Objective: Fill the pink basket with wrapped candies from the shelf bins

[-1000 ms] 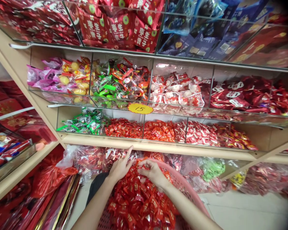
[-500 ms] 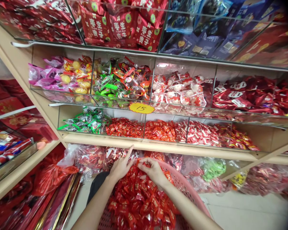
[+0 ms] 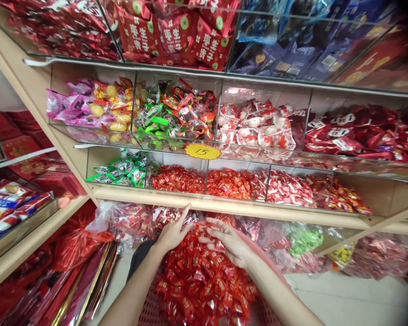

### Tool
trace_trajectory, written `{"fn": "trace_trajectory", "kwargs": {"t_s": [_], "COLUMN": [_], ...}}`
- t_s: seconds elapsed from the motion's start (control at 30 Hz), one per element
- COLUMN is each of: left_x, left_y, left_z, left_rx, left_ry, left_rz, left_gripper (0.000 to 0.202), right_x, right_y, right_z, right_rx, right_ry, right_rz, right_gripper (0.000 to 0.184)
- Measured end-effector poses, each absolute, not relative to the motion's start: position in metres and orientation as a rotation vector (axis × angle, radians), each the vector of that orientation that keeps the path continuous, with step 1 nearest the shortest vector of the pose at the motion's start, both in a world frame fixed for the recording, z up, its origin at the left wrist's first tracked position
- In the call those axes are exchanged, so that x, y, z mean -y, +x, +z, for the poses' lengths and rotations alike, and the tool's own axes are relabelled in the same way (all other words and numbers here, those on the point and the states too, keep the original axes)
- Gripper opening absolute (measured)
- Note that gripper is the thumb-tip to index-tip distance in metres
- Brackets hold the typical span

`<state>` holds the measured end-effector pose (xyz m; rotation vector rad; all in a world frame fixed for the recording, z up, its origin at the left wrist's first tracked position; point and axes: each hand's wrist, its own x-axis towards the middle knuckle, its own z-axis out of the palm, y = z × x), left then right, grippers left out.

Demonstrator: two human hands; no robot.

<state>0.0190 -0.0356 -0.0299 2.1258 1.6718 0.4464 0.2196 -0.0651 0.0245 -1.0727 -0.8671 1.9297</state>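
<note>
A heap of small red wrapped candies (image 3: 204,285) fills a pink perforated plastic basket (image 3: 148,296) low in the view. My left hand (image 3: 172,234) is at the heap's far left edge, index finger stretched upward and thumb apart from it; its other fingers are partly hidden. Over the far right part of the heap, my right hand (image 3: 229,242) has its fingers spread, touching or just above the candies. Red wrappers show between and under those fingers, and none is clearly gripped.
A wooden shelf edge (image 3: 231,209) runs just beyond the basket. Above it, clear-walled bins hold red candies (image 3: 227,183) and green-wrapped candies (image 3: 132,170). A yellow price tag (image 3: 203,151) reads 15. Bagged sweets (image 3: 302,240) lie beneath the shelf; red bags (image 3: 85,242) stand left.
My right hand has opened from a pinch, spreading its fingers and shifting slightly right and down. My left hand has stayed nearly in place. The view has shifted slightly.
</note>
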Motion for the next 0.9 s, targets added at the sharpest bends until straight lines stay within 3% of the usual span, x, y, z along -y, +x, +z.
{"fn": "trace_trajectory", "kwargs": {"t_s": [0.17,0.47,0.6,0.77,0.83,0.9], "left_x": [0.037,0.037,0.037,0.037,0.036,0.036], "left_y": [0.018,0.018,0.020,0.020,0.019,0.018], "left_z": [-0.027,-0.027,-0.026,-0.025,-0.025,-0.025], "left_rx": [-1.623,-1.635,-1.677,-1.658,-1.652,-1.659], "left_ry": [2.096,2.136,2.155,2.146,2.149,2.141], "left_rz": [0.487,0.462,0.393,0.416,0.401,0.374], "left_gripper": [0.064,0.063,0.063,0.065,0.065,0.066], "right_x": [0.073,0.114,0.116,0.108,0.106,0.104], "right_y": [0.211,0.164,0.144,0.122,0.121,0.125], "right_z": [0.021,0.000,-0.005,-0.009,-0.008,-0.005], "right_rx": [1.073,1.642,2.021,2.294,2.242,2.110], "right_ry": [-1.048,-1.014,-1.140,-1.196,-1.215,-1.231], "right_rz": [1.895,2.172,1.864,1.184,1.167,1.424], "right_gripper": [0.043,0.040,0.032,0.026,0.026,0.028]}}
